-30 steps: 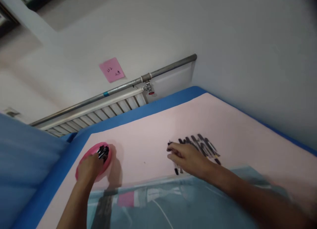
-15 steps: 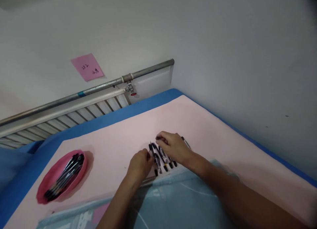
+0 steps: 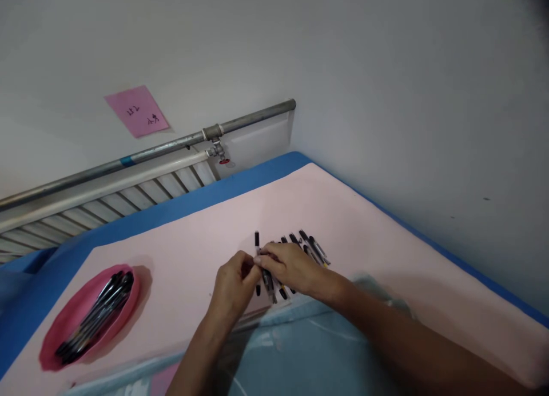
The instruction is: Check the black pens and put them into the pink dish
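My left hand (image 3: 234, 279) is closed, thumb and fingers pinched at a pen (image 3: 257, 239) with a black end. From the other side my right hand (image 3: 291, 266) comes in, also pinching, its fingertips meeting the left ones on that pen. The middle of the pen is hidden by the fingers. Below and between the hands lie several black-and-clear pens (image 3: 268, 283) on the pink sheet (image 3: 193, 242), partly covered by the right hand. More pens (image 3: 315, 247) fan out in a row beyond the right hand.
A pink oval basket (image 3: 50, 342) holding a bundle of similar pens stands at the left. Blue cloth (image 3: 240, 179) borders the sheet. Behind it are a radiator (image 3: 128, 204), a metal pipe (image 3: 167, 147) with a valve, and a pink note (image 3: 137, 111) on the wall.
My right hand has moved left and down to meet my left hand. More of the pens on the right are uncovered. The view has shifted slightly to the right.
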`<state>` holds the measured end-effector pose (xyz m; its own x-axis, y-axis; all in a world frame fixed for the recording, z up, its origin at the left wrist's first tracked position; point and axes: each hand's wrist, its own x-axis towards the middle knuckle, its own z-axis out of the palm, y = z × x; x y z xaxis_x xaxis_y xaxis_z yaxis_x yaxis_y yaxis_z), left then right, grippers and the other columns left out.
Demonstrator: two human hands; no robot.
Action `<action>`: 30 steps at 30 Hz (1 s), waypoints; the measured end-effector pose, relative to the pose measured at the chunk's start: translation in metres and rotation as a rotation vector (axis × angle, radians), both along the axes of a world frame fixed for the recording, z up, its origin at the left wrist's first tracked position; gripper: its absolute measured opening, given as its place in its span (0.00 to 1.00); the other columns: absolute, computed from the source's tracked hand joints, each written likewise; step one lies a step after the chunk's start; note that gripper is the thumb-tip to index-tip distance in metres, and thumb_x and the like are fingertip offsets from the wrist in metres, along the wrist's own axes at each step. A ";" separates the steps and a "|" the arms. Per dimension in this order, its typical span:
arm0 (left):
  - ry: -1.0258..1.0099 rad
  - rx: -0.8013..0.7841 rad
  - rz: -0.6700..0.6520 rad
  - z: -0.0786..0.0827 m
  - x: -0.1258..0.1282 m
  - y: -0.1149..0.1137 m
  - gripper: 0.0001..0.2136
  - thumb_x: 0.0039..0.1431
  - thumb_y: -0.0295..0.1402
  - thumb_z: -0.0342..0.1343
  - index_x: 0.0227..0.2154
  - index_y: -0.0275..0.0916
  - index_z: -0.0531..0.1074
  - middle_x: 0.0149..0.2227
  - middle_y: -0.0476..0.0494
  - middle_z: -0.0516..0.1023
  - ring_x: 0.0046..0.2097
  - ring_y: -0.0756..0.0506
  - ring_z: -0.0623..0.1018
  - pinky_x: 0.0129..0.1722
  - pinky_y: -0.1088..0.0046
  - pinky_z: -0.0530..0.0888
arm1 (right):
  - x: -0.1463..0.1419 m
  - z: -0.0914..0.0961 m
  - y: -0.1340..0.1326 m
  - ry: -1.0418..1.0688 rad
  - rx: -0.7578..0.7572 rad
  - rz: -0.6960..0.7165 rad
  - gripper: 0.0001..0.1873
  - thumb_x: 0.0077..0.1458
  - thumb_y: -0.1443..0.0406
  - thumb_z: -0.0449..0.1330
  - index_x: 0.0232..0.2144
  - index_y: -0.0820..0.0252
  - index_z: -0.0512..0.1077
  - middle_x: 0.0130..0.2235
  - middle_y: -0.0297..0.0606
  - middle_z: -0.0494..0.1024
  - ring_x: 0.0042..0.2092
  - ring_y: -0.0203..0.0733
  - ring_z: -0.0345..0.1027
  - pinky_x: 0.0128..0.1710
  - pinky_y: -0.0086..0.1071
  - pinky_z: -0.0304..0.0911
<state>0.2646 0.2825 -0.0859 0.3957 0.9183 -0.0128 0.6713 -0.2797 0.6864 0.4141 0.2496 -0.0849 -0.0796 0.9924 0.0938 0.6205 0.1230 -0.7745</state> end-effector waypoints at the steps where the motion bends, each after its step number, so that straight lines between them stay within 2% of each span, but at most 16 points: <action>1: -0.061 0.001 -0.030 0.002 0.001 -0.002 0.09 0.51 0.38 0.48 0.24 0.38 0.66 0.20 0.52 0.68 0.23 0.52 0.66 0.23 0.78 0.60 | -0.001 0.001 0.000 0.013 -0.003 -0.003 0.13 0.55 0.63 0.49 0.22 0.62 0.67 0.23 0.33 0.69 0.25 0.32 0.58 0.24 0.26 0.47; 3: -0.149 -0.012 -0.083 0.001 0.004 -0.003 0.09 0.52 0.38 0.49 0.28 0.38 0.67 0.23 0.51 0.70 0.25 0.52 0.67 0.24 0.78 0.62 | -0.001 0.002 0.001 0.042 0.016 -0.050 0.13 0.55 0.65 0.48 0.22 0.62 0.65 0.23 0.33 0.69 0.26 0.32 0.59 0.25 0.25 0.48; 5: -0.147 -0.010 -0.097 -0.004 0.005 0.002 0.09 0.52 0.38 0.49 0.32 0.38 0.68 0.27 0.50 0.71 0.27 0.51 0.69 0.26 0.78 0.63 | 0.003 0.003 0.002 0.064 0.043 -0.129 0.12 0.55 0.64 0.48 0.23 0.61 0.64 0.23 0.32 0.69 0.26 0.32 0.59 0.26 0.25 0.48; 8: 0.080 0.064 -0.018 -0.018 0.006 0.015 0.08 0.53 0.35 0.48 0.30 0.37 0.68 0.28 0.47 0.73 0.30 0.50 0.70 0.29 0.76 0.63 | 0.009 0.003 0.003 0.083 0.058 -0.218 0.13 0.55 0.62 0.49 0.22 0.60 0.63 0.22 0.31 0.68 0.25 0.32 0.59 0.26 0.26 0.49; 12: 0.372 0.086 0.039 -0.030 0.011 0.027 0.08 0.54 0.35 0.47 0.29 0.36 0.68 0.30 0.43 0.74 0.32 0.48 0.72 0.29 0.74 0.61 | 0.009 0.003 0.002 0.097 0.089 -0.214 0.13 0.55 0.61 0.49 0.22 0.60 0.63 0.22 0.30 0.68 0.24 0.31 0.58 0.25 0.25 0.49; 20: 0.538 0.036 0.034 -0.024 0.018 0.026 0.13 0.54 0.39 0.45 0.32 0.35 0.69 0.33 0.39 0.75 0.35 0.45 0.73 0.30 0.73 0.61 | 0.006 0.002 0.000 0.098 0.116 -0.186 0.12 0.54 0.61 0.50 0.23 0.60 0.64 0.22 0.30 0.67 0.25 0.31 0.57 0.25 0.25 0.49; 24: 0.584 0.042 0.038 -0.020 0.019 0.025 0.12 0.52 0.37 0.46 0.32 0.36 0.69 0.34 0.38 0.75 0.36 0.44 0.74 0.31 0.72 0.62 | 0.006 0.004 0.000 0.086 0.100 -0.171 0.12 0.54 0.62 0.49 0.23 0.61 0.65 0.22 0.30 0.67 0.25 0.31 0.58 0.25 0.25 0.49; 30: 0.588 -0.011 0.034 -0.014 -0.001 0.018 0.13 0.52 0.37 0.45 0.27 0.34 0.71 0.30 0.33 0.76 0.32 0.42 0.74 0.28 0.71 0.60 | 0.004 0.004 -0.002 0.042 0.082 -0.142 0.13 0.56 0.61 0.48 0.25 0.61 0.65 0.22 0.30 0.67 0.25 0.31 0.57 0.25 0.25 0.48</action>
